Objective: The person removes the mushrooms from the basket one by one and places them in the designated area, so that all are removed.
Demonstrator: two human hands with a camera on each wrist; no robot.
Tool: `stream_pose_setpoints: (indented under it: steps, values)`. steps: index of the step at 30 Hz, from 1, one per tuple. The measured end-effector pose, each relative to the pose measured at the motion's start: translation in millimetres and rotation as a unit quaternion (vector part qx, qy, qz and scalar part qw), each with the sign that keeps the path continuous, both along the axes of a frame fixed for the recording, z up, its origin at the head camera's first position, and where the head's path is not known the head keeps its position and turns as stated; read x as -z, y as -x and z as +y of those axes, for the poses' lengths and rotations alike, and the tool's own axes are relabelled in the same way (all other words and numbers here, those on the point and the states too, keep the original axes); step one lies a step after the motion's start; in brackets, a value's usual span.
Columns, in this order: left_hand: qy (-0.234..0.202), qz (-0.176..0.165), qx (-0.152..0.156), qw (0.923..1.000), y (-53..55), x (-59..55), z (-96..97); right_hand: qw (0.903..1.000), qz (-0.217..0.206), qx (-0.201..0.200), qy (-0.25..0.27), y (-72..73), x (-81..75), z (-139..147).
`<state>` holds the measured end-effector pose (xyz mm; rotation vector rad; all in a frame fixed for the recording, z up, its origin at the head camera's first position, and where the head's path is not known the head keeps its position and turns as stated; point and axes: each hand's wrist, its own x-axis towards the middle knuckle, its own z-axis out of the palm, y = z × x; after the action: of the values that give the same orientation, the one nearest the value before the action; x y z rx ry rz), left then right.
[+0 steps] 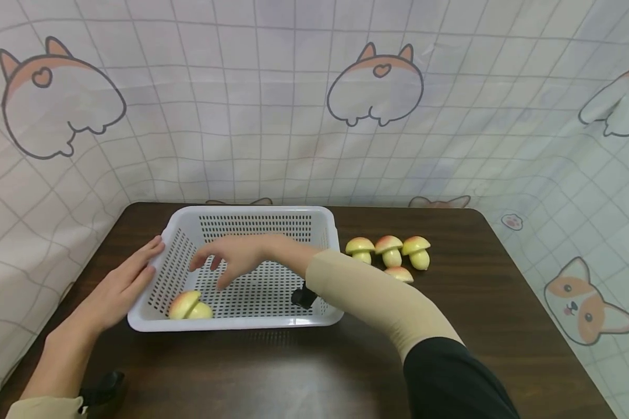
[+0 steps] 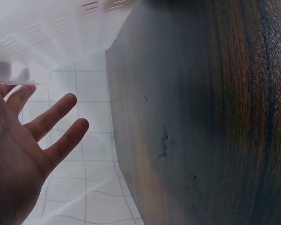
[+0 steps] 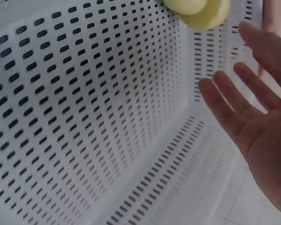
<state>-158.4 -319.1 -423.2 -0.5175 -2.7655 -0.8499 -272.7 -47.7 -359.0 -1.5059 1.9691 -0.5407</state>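
Note:
A white perforated plastic basket [image 1: 236,325] stands on the dark wooden table. One toy mushroom [image 1: 184,305], yellow with a reddish cap, lies in its front left corner; the right wrist view shows this mushroom [image 3: 201,11] at the top. My left hand [image 1: 120,288] rests its fingers against the basket's left rim, fingers spread in the left wrist view. Over the basket's inside hovers my right hand [image 1: 233,256], holding nothing, its fingers loosely bent and apart from the mushroom. Several similar mushrooms [image 1: 389,250] sit on the table right of the basket.
The brown table [image 1: 477,326] has rounded far corners. White grid-patterned cloth [image 1: 304,116] with cartoon dogs hangs behind and at both sides. The right forearm's beige sleeve [image 1: 372,291] crosses above the basket's right rim, with a small black device [image 1: 304,297] at the wrist.

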Motion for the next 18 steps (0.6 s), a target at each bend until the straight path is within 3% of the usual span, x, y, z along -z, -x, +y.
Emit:
stream_pose_setpoints:
  steps: [13, 18]
  values:
    - [0.014, -0.006, -0.007, 0.9999, 0.0, -1.8, 1.2, 0.9988, -0.017, -0.039, -0.026, -6.9, 20.8, -25.0]
    - [0.004, -0.007, -0.004, 1.0, 0.7, -2.3, 2.2, 0.9956, -0.039, -0.08, -0.03, -7.3, 23.4, -29.5]
